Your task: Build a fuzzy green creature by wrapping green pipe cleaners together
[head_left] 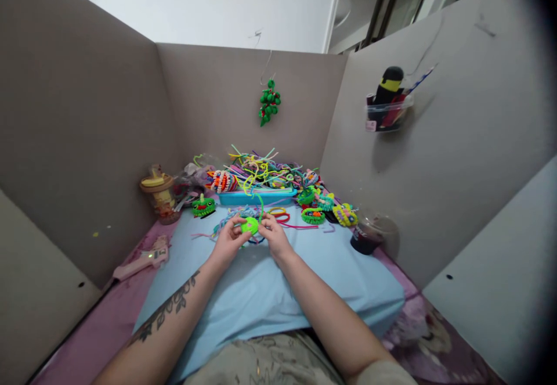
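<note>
Between both hands, above the light blue cloth (313,280), is a bright green coil of pipe cleaner (249,226) with a loose end sticking up. My left hand (231,237) pinches the coil at its left side. At its right edge, my right hand (275,236) has thumb and fingers closed on the green pipe cleaner, near where the loose end rises. Behind the hands lie loose pipe cleaners (304,227) in red, pink, blue and purple. The fingertips partly cover the coil's edges.
A blue tray (243,200) heaped with colourful pipe cleaners stands at the back. Finished pipe-cleaner figures (312,216) sit to its right, another green one (203,205) to its left. A pink glue gun (145,260) lies left; a cup of dark drink (368,235) stands right. Grey panels surround the table.
</note>
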{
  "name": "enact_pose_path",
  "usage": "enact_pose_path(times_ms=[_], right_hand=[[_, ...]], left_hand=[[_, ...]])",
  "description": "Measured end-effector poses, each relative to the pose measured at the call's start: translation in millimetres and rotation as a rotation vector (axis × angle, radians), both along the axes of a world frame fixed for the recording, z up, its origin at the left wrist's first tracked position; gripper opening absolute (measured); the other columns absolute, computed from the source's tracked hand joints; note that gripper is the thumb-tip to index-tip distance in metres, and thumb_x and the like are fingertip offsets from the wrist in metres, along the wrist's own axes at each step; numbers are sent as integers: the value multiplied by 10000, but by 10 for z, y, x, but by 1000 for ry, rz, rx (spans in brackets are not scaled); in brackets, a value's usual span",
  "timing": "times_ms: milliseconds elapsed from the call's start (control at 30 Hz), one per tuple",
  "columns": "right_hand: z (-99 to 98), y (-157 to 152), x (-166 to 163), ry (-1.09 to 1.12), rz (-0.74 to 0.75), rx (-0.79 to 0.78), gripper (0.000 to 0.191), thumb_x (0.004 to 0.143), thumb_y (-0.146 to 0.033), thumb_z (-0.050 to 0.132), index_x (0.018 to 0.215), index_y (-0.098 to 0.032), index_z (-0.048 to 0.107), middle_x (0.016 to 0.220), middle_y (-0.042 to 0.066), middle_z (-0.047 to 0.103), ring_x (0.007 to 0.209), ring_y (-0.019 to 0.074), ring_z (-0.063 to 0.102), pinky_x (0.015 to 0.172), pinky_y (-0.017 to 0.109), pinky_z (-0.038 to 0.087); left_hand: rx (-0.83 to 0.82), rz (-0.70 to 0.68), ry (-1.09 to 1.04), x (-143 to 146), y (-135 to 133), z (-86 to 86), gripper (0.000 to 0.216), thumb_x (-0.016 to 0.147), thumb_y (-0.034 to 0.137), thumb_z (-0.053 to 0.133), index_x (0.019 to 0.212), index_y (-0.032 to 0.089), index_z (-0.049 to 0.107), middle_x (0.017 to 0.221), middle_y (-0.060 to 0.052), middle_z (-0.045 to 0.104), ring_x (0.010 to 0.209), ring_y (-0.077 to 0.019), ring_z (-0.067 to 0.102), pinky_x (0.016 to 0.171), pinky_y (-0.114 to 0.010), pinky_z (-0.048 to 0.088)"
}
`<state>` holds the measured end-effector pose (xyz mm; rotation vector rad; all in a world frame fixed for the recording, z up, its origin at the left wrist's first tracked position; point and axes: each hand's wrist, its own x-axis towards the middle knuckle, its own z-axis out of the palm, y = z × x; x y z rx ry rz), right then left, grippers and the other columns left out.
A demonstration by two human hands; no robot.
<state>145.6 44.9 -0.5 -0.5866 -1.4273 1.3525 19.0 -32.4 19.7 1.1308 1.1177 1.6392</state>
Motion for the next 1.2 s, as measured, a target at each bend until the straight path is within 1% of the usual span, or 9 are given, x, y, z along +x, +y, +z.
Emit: enact_pose_path(times_ms=[167,333,500,567,667,767,967,1067,1200], right_hand=[[1,24,19,-32,51,18,228,691,-393,666,632,-181,607,1161,72,468,1143,238,434,975,340,296],[30,8,18,-47,66,32,232,648,-348,712,570,-179,574,891,25,560,926,181,511,869,296,344],[21,51,12,168,119,-246,270,628,-366,717,562,-185,528,547,-58,470,543,96,411,576,234,328],[7,93,21,261,113,-356,256,601,-364,734,598,-184,552,564,-56,503,533,91,419,554,229,325],[-5,140,38,340,89,-420,256,568,-350,757,637,-183,576,612,-43,552,566,97,463,559,226,349],[-7,145,47,322,109,-384,249,586,-352,753,643,-185,577,587,-46,534,541,91,448,538,220,345],[-20,113,49,231,167,-265,238,605,-353,745,618,-189,573,561,-53,495,533,88,413,560,215,337],[-18,101,46,187,161,-184,248,624,-387,729,613,-198,569,663,-22,568,679,135,509,686,252,394],[-7,94,37,146,91,-110,250,614,-404,733,640,-201,589,833,21,630,923,198,539,845,307,389]], left_hand=[[-37,21,-9,2,-15,44,540,620,333,755,1034,191,439,677,35,613,467,-65,481,434,-165,310],[-42,72,8,-39,19,10,538,651,364,723,1067,177,437,548,86,501,396,-53,403,405,-170,285],[10,237,188,-60,60,-70,437,685,401,665,1015,166,499,776,-25,619,543,-116,545,477,-224,392],[18,313,310,-69,62,-94,363,678,376,663,947,171,531,870,-47,623,571,-114,545,516,-239,412],[-2,393,455,-77,58,-117,266,665,343,664,833,175,543,863,-21,595,548,-90,510,544,-240,409],[-37,329,436,-65,60,-123,276,660,365,664,816,169,546,833,-16,584,551,-89,503,533,-232,401],[-160,199,221,-20,35,-42,420,666,453,651,954,152,593,790,-36,608,535,-105,497,441,-213,343],[-162,140,131,-4,2,19,470,666,465,651,1027,174,570,756,-20,603,541,-111,490,404,-196,291],[-150,54,127,-18,-10,38,338,672,450,649,830,158,586,614,18,535,487,-84,420,403,-185,262]])
